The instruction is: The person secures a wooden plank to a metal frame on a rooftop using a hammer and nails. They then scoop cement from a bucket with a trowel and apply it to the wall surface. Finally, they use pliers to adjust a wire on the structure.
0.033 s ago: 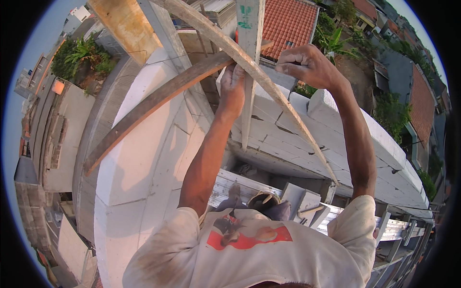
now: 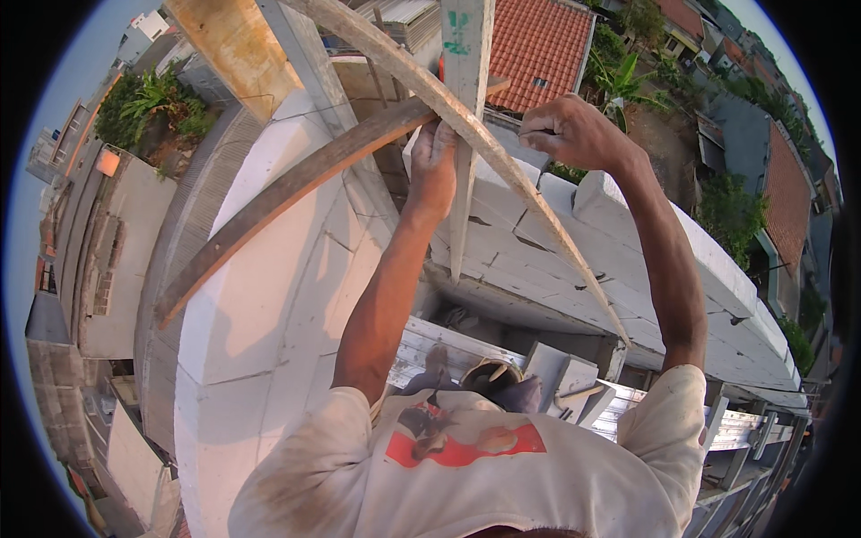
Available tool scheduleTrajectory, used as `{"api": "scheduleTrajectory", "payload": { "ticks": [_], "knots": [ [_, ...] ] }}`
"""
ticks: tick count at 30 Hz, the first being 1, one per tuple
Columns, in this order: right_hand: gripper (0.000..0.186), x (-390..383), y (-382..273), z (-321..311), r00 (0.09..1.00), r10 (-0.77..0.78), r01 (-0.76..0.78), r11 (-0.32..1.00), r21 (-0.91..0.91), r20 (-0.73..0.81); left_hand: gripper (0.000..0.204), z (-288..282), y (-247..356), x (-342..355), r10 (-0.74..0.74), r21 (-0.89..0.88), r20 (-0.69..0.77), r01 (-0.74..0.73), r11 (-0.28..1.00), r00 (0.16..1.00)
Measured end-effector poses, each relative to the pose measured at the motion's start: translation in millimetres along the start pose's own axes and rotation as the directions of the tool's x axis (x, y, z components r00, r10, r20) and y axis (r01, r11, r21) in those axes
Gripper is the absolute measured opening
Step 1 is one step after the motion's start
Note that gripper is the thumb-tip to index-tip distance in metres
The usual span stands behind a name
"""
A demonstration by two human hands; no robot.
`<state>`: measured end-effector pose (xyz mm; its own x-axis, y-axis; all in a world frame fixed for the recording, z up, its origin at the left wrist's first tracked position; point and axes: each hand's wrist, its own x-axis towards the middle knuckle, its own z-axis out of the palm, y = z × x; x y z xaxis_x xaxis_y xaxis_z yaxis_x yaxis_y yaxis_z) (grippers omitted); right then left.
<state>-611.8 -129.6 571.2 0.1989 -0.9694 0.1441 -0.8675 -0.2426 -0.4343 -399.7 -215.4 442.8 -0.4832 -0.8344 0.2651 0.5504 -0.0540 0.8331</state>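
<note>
We see that the right hand (image 2: 578, 134) has dipped a little since the earlier frame. Its fingers curl in, up in the air to the right of the gray post (image 2: 466, 54), and we can't tell if it pinches something small. The left hand (image 2: 434, 170) is up against the post, fingers partly bent, but we can't tell how tightly it holds on. By it, a long pale stick (image 2: 547, 211) and a brown stick (image 2: 287, 197) cross at the post, near the white block wall (image 2: 502, 229).
</note>
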Motion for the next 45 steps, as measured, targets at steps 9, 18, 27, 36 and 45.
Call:
{"api": "scheduleTrajectory", "payload": {
  "ticks": [9,18,27,36,45],
  "knots": [
    [0.015,25.5,-26.9,-13.9,0.888,-0.091,0.091,0.996,-0.021,-0.45,0.05,2.7,12.4,-4.4,0.009,0.172,-0.052,0.0,0.985,0.999],
    [0.02,27.4,14.7,4.1,0.972,0.126,-0.213,0.819,-0.532,-0.196,0.045,-0.7,1.1,-0.5,0.032,0.09,0.036,-0.035,0.995,0.999],
    [0.01,-29.7,-31.1,14.1,0.982,-0.108,0.118,0.991,0.06,-0.155,0.046,1.0,16.7,-8.7,-0.007,0.155,0.006,0.006,0.988,1.0],
    [0.018,28.8,37.1,-11.2,0.915,0.126,-0.3,0.847,-0.439,-0.382,0.042,-2.8,22.2,-7.1,-0.043,-0.026,0.072,0.045,0.999,0.996],
    [0.028,3.5,-40.7,22.5,0.887,-0.076,0.017,0.991,-0.133,-0.455,0.039,-14.4,28.3,-5.0,-0.07,-0.239,0.033,0.076,0.968,0.997]
  ]
}}
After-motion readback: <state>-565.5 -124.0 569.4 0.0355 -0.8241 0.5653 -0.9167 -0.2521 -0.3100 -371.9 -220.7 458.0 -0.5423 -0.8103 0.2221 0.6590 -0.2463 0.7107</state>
